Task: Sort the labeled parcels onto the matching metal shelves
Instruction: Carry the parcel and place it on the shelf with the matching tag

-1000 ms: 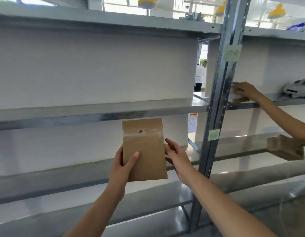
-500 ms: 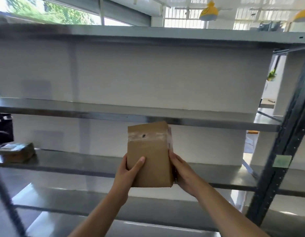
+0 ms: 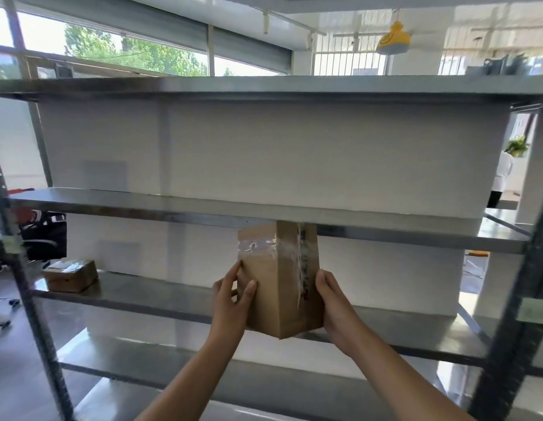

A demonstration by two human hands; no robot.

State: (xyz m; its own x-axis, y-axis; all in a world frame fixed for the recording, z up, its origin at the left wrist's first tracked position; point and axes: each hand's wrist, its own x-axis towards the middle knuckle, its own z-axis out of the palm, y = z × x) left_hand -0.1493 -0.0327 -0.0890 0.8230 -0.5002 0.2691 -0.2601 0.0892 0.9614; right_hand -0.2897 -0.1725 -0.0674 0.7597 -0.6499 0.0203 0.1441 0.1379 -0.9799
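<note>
While both hands press on its sides, the brown cardboard parcel [image 3: 279, 281] stands upright in the air in front of the metal shelving. The left hand [image 3: 230, 302] holds the left face: the thumb lies flat on the front of the cardboard and one fingertip touches the left edge higher up, just under the clear tape [image 3: 258, 246]. The other fingers of this hand go behind the parcel and are hidden. The right hand [image 3: 335, 305] clamps the right face, with its thumb along the taped seam; its fingers are behind the box too, so I cannot tell how they are spread. Above the fingertips, the top of the parcel meets the front edge of the middle shelf [image 3: 142, 205], and it is not clear if it touches it or only overlaps it in the view. The bottom corner, below the fingers, hangs before the lower shelf [image 3: 142, 299] and is not resting on it. No readable label shows; there is only a small dark mark under the tape. Well to the left of the left hand, a second small parcel [image 3: 70, 275] lies on the lower shelf, blurred. At the right edge, a green tag [image 3: 534, 311] on the dark upright post [image 3: 513, 329] is cut off and unreadable.
</note>
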